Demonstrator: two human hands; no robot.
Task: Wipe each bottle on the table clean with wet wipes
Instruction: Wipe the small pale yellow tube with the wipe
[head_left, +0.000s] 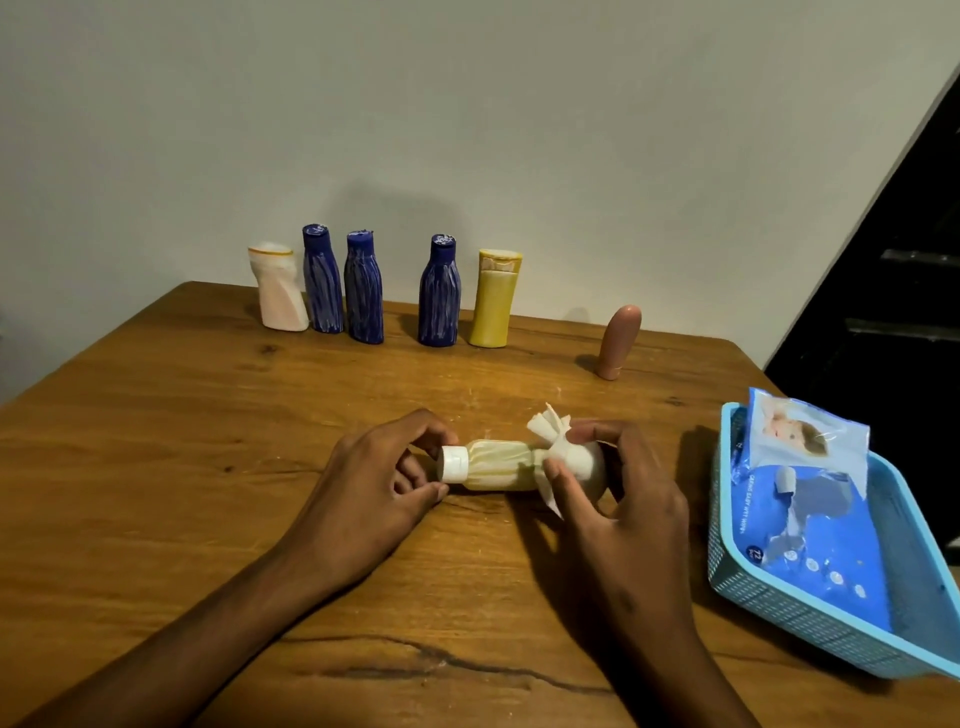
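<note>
Lying sideways on the near worktop (156, 467), the pale yellow bottle (501, 465) is pinched at its white cap (453, 464) by the left hand (374, 493); the right hand (618, 499) grips the wet wipe (566, 452) around its base. Twisting the bottle against the wipe should clean all round.

Two bare forearms reach in from the bottom edge, with no sleeves covering them. The left hand (371, 491) and the right hand (623, 512) wear no rings, watches or gloves. Short, unpainted fingernails show on the fingers.
</note>
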